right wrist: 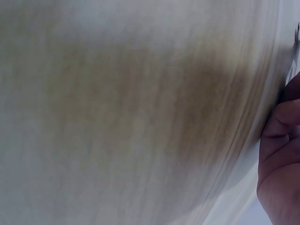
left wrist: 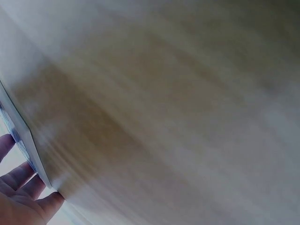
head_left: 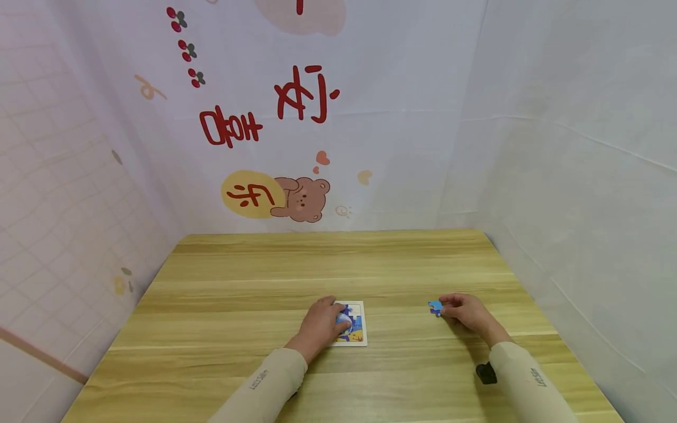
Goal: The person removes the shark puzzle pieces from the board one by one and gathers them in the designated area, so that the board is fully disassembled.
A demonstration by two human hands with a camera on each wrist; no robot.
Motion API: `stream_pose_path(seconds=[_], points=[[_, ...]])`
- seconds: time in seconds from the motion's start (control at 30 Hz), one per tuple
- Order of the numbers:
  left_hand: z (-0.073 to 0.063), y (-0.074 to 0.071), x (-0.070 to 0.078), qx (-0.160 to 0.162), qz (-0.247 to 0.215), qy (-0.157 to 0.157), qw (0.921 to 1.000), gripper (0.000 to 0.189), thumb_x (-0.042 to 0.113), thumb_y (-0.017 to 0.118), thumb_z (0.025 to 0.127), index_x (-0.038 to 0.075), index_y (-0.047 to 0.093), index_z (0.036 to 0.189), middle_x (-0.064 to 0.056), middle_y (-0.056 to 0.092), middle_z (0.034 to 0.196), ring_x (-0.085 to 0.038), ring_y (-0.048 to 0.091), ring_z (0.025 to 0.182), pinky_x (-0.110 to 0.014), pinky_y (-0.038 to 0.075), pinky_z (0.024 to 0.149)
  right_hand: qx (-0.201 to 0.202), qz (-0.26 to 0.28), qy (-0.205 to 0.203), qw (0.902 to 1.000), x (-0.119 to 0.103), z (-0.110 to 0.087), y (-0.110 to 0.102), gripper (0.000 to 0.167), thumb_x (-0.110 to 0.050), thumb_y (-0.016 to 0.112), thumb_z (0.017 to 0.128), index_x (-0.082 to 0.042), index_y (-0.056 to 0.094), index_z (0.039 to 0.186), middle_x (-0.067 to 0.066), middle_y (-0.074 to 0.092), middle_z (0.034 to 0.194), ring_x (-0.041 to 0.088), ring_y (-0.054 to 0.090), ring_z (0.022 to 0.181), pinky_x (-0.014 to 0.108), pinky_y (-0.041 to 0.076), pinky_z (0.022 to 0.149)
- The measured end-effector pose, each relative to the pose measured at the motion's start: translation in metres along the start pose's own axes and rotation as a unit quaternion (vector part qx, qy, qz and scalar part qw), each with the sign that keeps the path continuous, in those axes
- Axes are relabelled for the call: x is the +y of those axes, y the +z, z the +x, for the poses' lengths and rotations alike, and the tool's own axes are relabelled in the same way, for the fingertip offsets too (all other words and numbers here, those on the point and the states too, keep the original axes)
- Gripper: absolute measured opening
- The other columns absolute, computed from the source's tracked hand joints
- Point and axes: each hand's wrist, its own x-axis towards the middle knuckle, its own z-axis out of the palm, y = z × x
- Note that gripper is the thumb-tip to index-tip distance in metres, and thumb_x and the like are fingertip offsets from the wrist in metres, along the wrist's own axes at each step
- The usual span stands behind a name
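Note:
My left hand (head_left: 319, 322) rests over the left side of a small white-framed jigsaw puzzle (head_left: 365, 324), with the thumb lying across its blue and yellow picture. In the left wrist view, fingers (left wrist: 18, 176) of this hand touch the puzzle board (left wrist: 29, 136) along its edge, and one fingertip reaches the tabletop. To the right, my right hand (head_left: 471, 312) pinches a blue jigsaw piece (head_left: 435, 306) between thumb and fingertips, low over the table. The right wrist view catches only part of that hand (right wrist: 281, 159) at its right edge.
The wooden table (head_left: 238, 282) carries the puzzle near its middle. White cloth walls (head_left: 402, 129) with printed characters and a bear surround its back and sides. A black object (head_left: 486, 373) shows beside the right sleeve.

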Motion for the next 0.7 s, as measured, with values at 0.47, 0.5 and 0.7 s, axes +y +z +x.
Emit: stream_pose_path(seconds=[0.47,0.5,0.7], points=[[0.001,-0.003,0.000,-0.006,0.008,0.002,0.9999,0.046,0.037,0.071,0.092,0.005,0.066,0.124,-0.018,0.057,0.132,-0.035,0.051,0.127,-0.048,0.039,0.106,0.018,-0.009,-0.004,0.9998,-0.004,-0.002,0.005,0.033,-0.004,0.064,0.094,0.012,0.059,0.123,0.007,0.059,0.088,0.019,0.052,0.073,0.027,0.046,0.059],[0.002,-0.003,-0.001,-0.007,0.012,0.003,0.9999,0.046,0.038,0.071,0.092,0.005,0.066,0.123,-0.017,0.058,0.131,-0.035,0.051,0.125,-0.048,0.040,0.105,0.022,-0.010,-0.003,0.9997,-0.004,-0.002,0.006,0.033,-0.005,0.063,0.094,0.011,0.060,0.123,0.007,0.061,0.089,0.019,0.052,0.073,0.027,0.046,0.059],[0.004,-0.007,-0.004,-0.004,0.025,-0.001,0.9997,0.048,0.041,0.071,0.091,0.007,0.066,0.124,-0.017,0.057,0.132,-0.035,0.051,0.126,-0.051,0.038,0.105,0.043,-0.029,0.006,0.9986,-0.011,-0.001,0.011,0.036,-0.011,0.060,0.096,0.008,0.060,0.127,0.016,0.067,0.106,0.020,0.057,0.077,0.030,0.048,0.064]])
